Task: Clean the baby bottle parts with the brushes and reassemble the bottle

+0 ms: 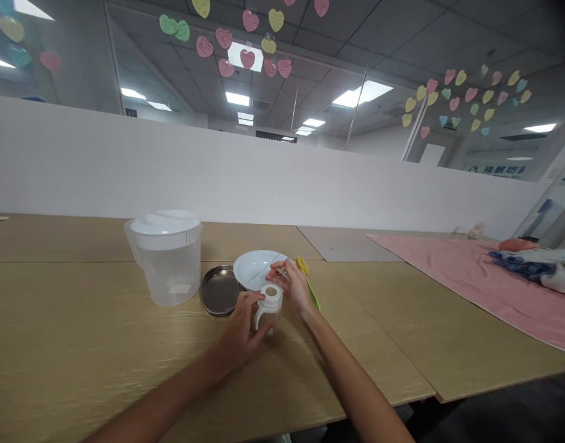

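Jar [271, 305] is gripped in our left hand [244, 325], so let's hold it upright; can't tell if our half-curled right hand [295, 288] beside it holds anything.

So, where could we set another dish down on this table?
Bare table shows left of the large lidded pitcher, and between the right forearm and the pink cloth. The middle is crowded: the dark dish, white plate and small jug sit close together, with the left hand on the jug and the right hand beside it.
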`<state>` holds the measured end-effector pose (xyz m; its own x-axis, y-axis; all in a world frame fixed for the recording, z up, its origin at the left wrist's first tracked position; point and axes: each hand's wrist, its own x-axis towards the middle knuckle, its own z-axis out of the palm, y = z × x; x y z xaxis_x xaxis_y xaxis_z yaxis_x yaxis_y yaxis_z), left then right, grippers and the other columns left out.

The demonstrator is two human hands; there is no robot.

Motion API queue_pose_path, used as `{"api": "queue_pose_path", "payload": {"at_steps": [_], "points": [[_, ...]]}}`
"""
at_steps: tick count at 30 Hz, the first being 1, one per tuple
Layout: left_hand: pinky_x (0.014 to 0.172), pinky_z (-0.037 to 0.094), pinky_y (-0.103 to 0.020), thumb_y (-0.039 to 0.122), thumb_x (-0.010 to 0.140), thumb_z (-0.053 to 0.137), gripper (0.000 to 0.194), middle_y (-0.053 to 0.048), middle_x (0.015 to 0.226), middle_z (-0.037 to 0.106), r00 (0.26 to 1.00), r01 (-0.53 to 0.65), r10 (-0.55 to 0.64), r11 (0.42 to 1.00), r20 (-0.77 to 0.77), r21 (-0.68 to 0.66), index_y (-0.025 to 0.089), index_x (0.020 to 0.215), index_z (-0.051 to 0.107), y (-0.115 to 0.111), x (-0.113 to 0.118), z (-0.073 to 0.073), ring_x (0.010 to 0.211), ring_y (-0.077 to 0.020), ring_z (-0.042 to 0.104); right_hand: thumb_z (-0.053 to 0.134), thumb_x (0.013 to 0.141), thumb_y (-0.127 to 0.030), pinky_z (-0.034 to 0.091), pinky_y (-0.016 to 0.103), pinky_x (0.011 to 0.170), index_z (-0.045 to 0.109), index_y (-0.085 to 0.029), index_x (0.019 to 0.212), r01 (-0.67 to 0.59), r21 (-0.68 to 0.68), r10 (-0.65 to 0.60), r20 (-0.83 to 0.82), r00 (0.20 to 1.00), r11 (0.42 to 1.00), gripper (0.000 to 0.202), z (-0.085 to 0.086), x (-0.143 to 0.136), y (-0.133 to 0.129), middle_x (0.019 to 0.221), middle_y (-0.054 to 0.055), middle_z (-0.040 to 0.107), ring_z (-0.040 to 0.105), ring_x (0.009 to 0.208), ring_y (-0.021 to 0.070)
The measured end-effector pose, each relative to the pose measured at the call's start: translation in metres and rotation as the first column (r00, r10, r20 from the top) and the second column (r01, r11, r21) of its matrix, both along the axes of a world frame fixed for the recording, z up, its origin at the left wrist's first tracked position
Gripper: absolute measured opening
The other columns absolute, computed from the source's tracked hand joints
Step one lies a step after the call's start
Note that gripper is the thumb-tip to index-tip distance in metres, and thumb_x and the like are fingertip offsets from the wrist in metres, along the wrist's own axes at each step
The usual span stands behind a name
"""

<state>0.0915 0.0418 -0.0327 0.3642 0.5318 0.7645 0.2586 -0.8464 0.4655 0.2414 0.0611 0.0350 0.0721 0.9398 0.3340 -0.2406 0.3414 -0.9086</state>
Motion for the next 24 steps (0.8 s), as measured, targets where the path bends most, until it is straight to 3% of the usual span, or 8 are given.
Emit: {"api": "queue_pose_path", "payload": {"at_steps": [6,15,20,24], "points": [[0.082,0.049,-0.036,0.023,0.083,0.055,0.043,-0.010,0.112,0.044,1.000,0.019,-0.018,1.000,0.020,-0.012,0.023,0.120,0.034,0.001,0.000,-0.003,0.103,-0.0209,0.048,0.049,0.076,-0.058,0.047,0.029,0.063,0.061,-0.019,0.074,0.011,-0.043,-0.018,-0.158,0.987,0.999,0.041,-0.004,0.016,0.011,0.064,-0.001,0.047,0.046,0.056,0.0116],[0.081,0.048,-0.037,0.024,0.083,0.054,0.043,-0.010,0.111,0.046,1.000,0.010,-0.011,0.999,-0.022,-0.033,0.023,0.120,0.033,0.001,-0.002,0.000,0.099,-0.0211,0.050,0.035,0.075,-0.069,0.040,0.030,0.052,0.054,-0.020,0.068,-0.034,-0.118,0.015,-0.160,0.987,0.992,0.052,0.002,0.028,0.012,0.051,-0.006,0.025,0.026,0.044,0.0104],[0.082,0.049,-0.038,0.025,0.084,0.053,0.042,-0.010,0.112,0.045,0.999,0.020,-0.022,0.998,-0.028,-0.054,0.023,0.120,0.032,0.001,-0.002,0.000,0.099,-0.0210,0.050,0.041,0.073,-0.068,0.038,0.028,0.050,0.055,-0.020,0.072,-0.008,-0.134,-0.011,-0.140,0.990,0.991,0.050,0.001,0.028,0.012,0.049,-0.008,0.027,0.026,0.042,0.0092],[0.084,0.048,-0.038,0.024,0.084,0.053,0.042,-0.010,0.113,0.043,0.999,0.032,-0.033,0.998,-0.025,-0.056,0.024,0.120,0.031,0.001,-0.003,0.000,0.100,-0.0198,0.050,0.062,0.064,-0.057,0.034,0.023,0.046,0.056,-0.018,0.078,0.141,-0.114,-0.147,-0.046,0.988,0.983,0.041,-0.007,0.026,0.016,0.055,-0.007,0.041,0.036,0.044,0.0073]]}}
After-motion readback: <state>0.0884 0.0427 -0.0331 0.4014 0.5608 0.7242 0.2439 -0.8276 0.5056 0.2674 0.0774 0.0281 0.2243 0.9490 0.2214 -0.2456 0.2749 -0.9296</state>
